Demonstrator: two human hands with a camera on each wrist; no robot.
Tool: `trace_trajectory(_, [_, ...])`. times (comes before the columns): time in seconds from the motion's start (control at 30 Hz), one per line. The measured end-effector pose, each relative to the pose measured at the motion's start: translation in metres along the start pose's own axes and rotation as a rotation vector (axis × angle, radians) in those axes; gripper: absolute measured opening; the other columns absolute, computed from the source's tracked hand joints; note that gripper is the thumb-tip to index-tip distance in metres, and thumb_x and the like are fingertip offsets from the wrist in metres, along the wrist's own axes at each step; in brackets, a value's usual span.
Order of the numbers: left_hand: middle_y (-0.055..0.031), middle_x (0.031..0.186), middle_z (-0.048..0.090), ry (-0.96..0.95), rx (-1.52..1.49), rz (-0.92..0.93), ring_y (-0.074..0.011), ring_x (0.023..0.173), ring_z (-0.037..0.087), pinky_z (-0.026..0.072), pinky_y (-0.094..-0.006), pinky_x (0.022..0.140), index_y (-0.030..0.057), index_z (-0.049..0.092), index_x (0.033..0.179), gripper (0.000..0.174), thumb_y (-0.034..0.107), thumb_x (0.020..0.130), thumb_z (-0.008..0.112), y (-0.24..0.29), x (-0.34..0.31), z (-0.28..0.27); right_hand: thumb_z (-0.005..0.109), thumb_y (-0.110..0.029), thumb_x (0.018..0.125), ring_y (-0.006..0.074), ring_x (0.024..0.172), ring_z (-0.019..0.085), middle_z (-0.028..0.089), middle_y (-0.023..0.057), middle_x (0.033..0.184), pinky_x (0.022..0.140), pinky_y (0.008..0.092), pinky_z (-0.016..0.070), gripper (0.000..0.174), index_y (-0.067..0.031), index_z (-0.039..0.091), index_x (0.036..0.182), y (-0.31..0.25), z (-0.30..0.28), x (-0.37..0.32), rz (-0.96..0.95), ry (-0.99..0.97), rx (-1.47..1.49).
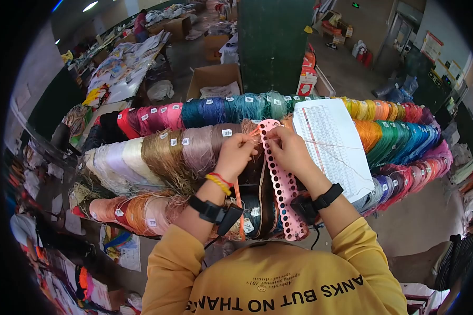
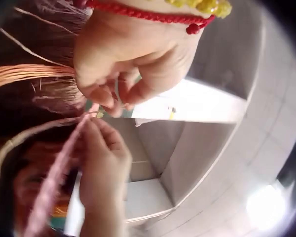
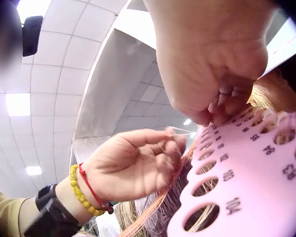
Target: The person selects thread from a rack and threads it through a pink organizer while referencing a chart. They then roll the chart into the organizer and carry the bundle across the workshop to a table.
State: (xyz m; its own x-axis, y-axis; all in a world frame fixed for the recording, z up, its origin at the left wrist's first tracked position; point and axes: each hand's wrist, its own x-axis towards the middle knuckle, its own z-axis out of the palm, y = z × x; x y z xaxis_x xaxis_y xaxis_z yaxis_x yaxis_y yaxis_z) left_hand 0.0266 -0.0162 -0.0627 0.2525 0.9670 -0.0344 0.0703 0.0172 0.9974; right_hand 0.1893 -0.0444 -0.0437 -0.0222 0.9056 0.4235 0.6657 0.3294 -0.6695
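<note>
A long pink thread card [image 1: 281, 184] with numbered holes along both edges lies over the spools, its top end between the two hands. My left hand [image 1: 239, 153] pinches fine thread at that end. A bundle of orange thread [image 2: 34, 73] hangs beside this hand and runs down past the wrist. In the right wrist view, a pale thread end [image 3: 182, 131] shows at the left fingertips. My right hand [image 1: 289, 149] has its fingers curled at the card's top end, pinching its edge; these fingertips partly hide the holes there.
Rows of coloured thread spools [image 1: 155, 160] with white labels spread left and right below the hands. A printed chart sheet [image 1: 331, 147] lies on the spools at right, loose threads across it. Behind stand a cardboard box [image 1: 213, 81] and a dark green pillar [image 1: 268, 47].
</note>
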Motion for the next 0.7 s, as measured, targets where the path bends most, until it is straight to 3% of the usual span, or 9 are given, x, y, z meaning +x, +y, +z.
trace_trajectory(0.1, [-0.0034,0.081,0.058,-0.274,-0.72,-0.025,-0.0087,0.071,0.053,0.0416,-0.0193,0.063,0.0016,0.055,0.097,0.013,0.006,0.087,0.048,0.04,-0.029,-0.015,0.057,-0.008,0.078,0.0295,0.073,0.06,0.06,0.0159,0.082,0.066,0.0363,0.0476,0.011,-0.0003,0.059,0.086,0.005,0.002,-0.003,-0.075,0.023,-0.077])
trace_trajectory(0.2, [-0.0004,0.069,0.051,-0.439,-0.763,-0.018,-0.0086,0.059,0.046,0.0392,-0.0194,0.056,0.0001,0.053,0.109,0.024,0.006,0.088,0.044,0.048,-0.027,-0.014,0.057,-0.008,0.079,0.0255,0.068,0.06,0.06,0.0142,0.079,0.064,0.0332,0.0474,0.01,-0.0004,0.059,0.086,0.01,0.006,-0.002,-0.086,0.085,-0.05])
trace_trajectory(0.27, [0.0004,0.064,0.048,-0.461,-0.601,-0.016,-0.0076,0.055,0.044,0.0374,-0.0189,0.051,0.0,0.049,0.119,0.032,0.007,0.088,0.045,0.034,-0.014,-0.005,0.058,-0.008,0.079,0.03,0.071,0.059,0.058,0.0151,0.081,0.065,0.0357,0.0473,0.01,0.0,0.057,0.085,0.002,0.004,-0.005,0.032,0.092,0.188])
trace_trajectory(0.37, [-0.0007,0.07,0.055,-0.296,0.035,0.113,-0.0052,0.056,0.049,0.0407,-0.0183,0.051,0.0001,0.057,0.109,0.024,0.011,0.089,0.051,0.01,-0.001,0.018,0.058,-0.008,0.08,0.0285,0.065,0.057,0.057,0.0136,0.078,0.062,0.0341,0.0469,0.009,-0.0002,0.056,0.084,-0.011,0.003,-0.017,0.002,0.179,0.405])
trace_trajectory(0.5, [-0.0027,0.076,0.061,-0.102,0.268,0.24,-0.0079,0.063,0.056,0.0457,-0.0214,0.058,-0.0005,0.061,0.095,0.02,0.017,0.088,0.053,-0.001,0.001,0.006,0.063,-0.013,0.072,0.0315,0.089,0.053,0.054,0.0153,0.098,0.08,0.0392,0.043,0.034,-0.0022,0.051,0.102,-0.01,0.004,-0.028,-0.247,0.243,-0.149])
trace_trajectory(0.53, [-0.0041,0.08,0.063,-0.026,0.301,0.342,-0.0093,0.067,0.058,0.0468,-0.0228,0.061,-0.0006,0.061,0.092,0.019,0.017,0.088,0.053,-0.005,0.001,-0.002,0.066,-0.016,0.067,0.0342,0.104,0.044,0.047,0.0167,0.112,0.09,0.0428,0.0368,0.051,-0.0028,0.045,0.112,-0.012,0.003,-0.032,-0.211,0.15,-0.214])
trace_trajectory(0.57, [-0.0033,0.076,0.061,0.056,0.355,0.553,-0.0092,0.064,0.056,0.045,-0.0223,0.058,0.0019,0.06,0.091,0.016,0.016,0.089,0.053,-0.011,0.002,-0.011,0.066,-0.017,0.067,0.0348,0.106,0.043,0.045,0.0171,0.114,0.091,0.0429,0.0364,0.052,-0.0027,0.044,0.112,-0.011,0.005,-0.034,-0.198,0.146,-0.245])
trace_trajectory(0.63, [-0.0003,0.066,0.053,-0.067,-0.096,0.084,-0.0084,0.055,0.048,0.0384,-0.0217,0.05,0.0044,0.057,0.084,0.013,0.015,0.089,0.051,0.015,-0.018,-0.029,0.066,-0.017,0.066,0.036,0.109,0.04,0.043,0.018,0.118,0.092,0.0433,0.0354,0.056,-0.0025,0.043,0.114,-0.008,0.014,-0.038,-0.178,0.134,-0.3])
trace_trajectory(0.7, [0.0036,0.058,0.039,-0.151,-0.481,-0.066,-0.0072,0.048,0.035,0.029,-0.0214,0.044,0.0082,0.05,0.075,0.016,0.015,0.089,0.049,0.03,-0.038,-0.058,0.066,-0.015,0.064,0.0366,0.11,0.038,0.041,0.0187,0.119,0.093,0.0437,0.0343,0.06,-0.0014,0.041,0.117,-0.003,0.02,-0.038,-0.191,0.15,-0.276])
